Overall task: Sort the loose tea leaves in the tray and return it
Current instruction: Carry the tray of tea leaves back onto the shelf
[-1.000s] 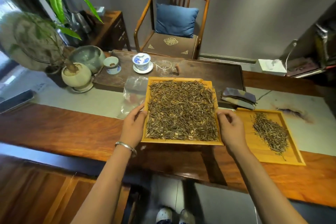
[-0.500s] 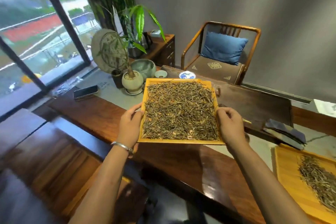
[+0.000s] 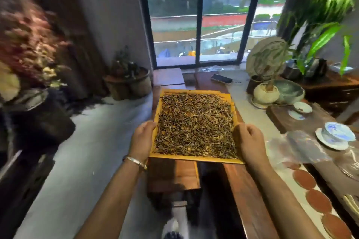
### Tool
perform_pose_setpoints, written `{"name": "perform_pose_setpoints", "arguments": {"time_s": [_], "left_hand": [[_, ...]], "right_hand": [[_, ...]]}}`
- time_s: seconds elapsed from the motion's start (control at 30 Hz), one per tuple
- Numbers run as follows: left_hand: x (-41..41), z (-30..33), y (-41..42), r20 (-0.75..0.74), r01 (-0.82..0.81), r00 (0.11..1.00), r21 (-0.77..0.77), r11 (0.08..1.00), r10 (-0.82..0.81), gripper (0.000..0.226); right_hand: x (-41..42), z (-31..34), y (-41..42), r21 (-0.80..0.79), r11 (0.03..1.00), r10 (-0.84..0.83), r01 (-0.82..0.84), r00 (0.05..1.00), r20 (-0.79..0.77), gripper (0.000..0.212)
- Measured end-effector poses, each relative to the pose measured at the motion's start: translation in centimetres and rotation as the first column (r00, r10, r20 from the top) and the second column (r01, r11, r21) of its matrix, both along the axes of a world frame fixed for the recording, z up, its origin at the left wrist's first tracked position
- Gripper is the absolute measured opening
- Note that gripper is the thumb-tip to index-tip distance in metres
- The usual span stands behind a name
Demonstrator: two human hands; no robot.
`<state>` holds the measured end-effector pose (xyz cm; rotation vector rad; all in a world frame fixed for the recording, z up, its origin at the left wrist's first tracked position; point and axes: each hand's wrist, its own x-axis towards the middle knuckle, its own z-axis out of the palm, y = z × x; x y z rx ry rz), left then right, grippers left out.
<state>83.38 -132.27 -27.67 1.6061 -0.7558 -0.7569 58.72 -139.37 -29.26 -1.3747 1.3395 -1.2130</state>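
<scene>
I hold a square bamboo tray (image 3: pixel 196 158) level in front of me, lifted above a wooden bench and the table's left end. A thick layer of dark and golden loose tea leaves (image 3: pixel 195 125) covers it. My left hand (image 3: pixel 142 138), with a metal bangle at the wrist, grips the tray's left rim near its front corner. My right hand (image 3: pixel 249 144) grips the right rim near the front, fingers curled over the edge. The second tray with the smaller pile is out of view.
The long wooden table (image 3: pixel 246 190) runs along my right with a phone (image 3: pixel 221 78), a potted plant (image 3: pixel 266 93), a grey-green bowl (image 3: pixel 289 90), cups (image 3: pixel 335 134), a plastic bag (image 3: pixel 297 146) and round coasters (image 3: pixel 318 201). A window is ahead, a wooden bench (image 3: pixel 172 175) below the tray, dried flowers left.
I have lifted the full tray off the table and turned left with it; the view has swung from the chair and wall to the window. Both hands keep their grip.
</scene>
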Motion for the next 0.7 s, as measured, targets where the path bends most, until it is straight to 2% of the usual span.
{"name": "perform_pose_setpoints", "arguments": {"time_s": [0.1, 0.17, 0.23, 0.33, 0.43, 0.6, 0.7], "left_hand": [[3.8, 0.4, 7.2, -0.016, -0.215, 0.976, 0.013, 0.977, 0.215, 0.028], [6.3, 1.0, 12.3, -0.024, -0.348, 0.937, 0.011, 0.938, 0.348, 0.029], [8.6, 1.4, 17.4, -0.083, -0.47, 0.879, 0.018, 0.882, 0.47, 0.027], [11.6, 1.8, 25.1, -0.123, -0.615, 0.782, 0.008, 0.788, 0.611, 0.028], [13.9, 2.6, 32.5, -0.14, -0.728, 0.677, 0.016, 0.686, 0.722, 0.028], [18.1, 3.1, 44.7, -0.176, -0.871, 0.479, 0.023, 0.49, 0.86, 0.032], [21.1, 2.8, 51.4, -0.196, -0.918, 0.381, 0.032, 0.394, 0.904, 0.031]], "right_hand": [[5.9, 0.4, 2.4, 0.004, 0.967, 0.253, -0.253, 0.967, 0.016, 0.027], [10.3, 0.7, 4.4, 0.041, 0.91, 0.407, -0.412, 0.908, 0.104, 0.033], [14.7, 1.1, 7.0, 0.064, 0.846, 0.518, -0.529, 0.846, 0.127, 0.037], [21.2, 2.0, 11.5, 0.013, 0.769, 0.638, -0.639, 0.769, 0.043, 0.033], [27.5, 2.7, 16.8, -0.016, 0.671, 0.741, -0.741, 0.671, -0.011, 0.039], [37.4, 3.0, 27.4, 0.032, 0.485, 0.875, -0.874, 0.484, -0.03, 0.04], [43.1, 2.9, 33.4, 0.052, 0.418, 0.908, -0.907, 0.416, -0.053, 0.041]]}}
